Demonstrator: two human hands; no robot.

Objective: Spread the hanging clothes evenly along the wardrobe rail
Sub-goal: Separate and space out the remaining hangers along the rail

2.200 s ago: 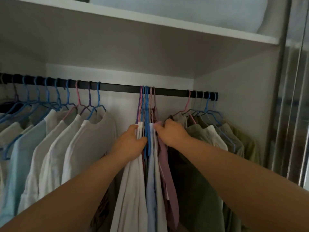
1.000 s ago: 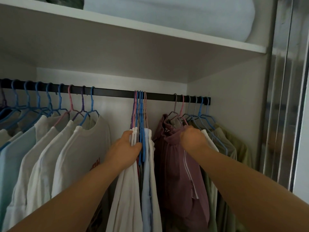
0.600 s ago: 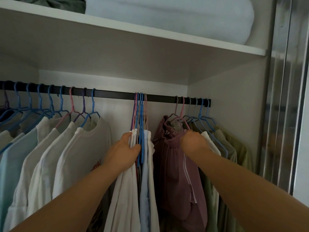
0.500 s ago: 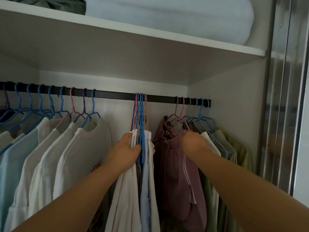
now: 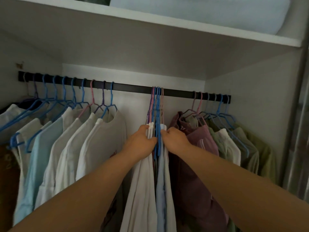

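Fingers of left hand [image 5: 141, 142] and right hand [image 5: 175, 139] both pinch the tight middle bunch of clothes [image 5: 156, 173], hung mid-rail [image 5: 133, 87]; spaced shirts [image 5: 70, 148] left, maroon garment [image 5: 197, 164] right.

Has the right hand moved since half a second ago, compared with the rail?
Yes. The right hand went left along the black wardrobe rail, from the mauve garment to the bunched middle hangers.
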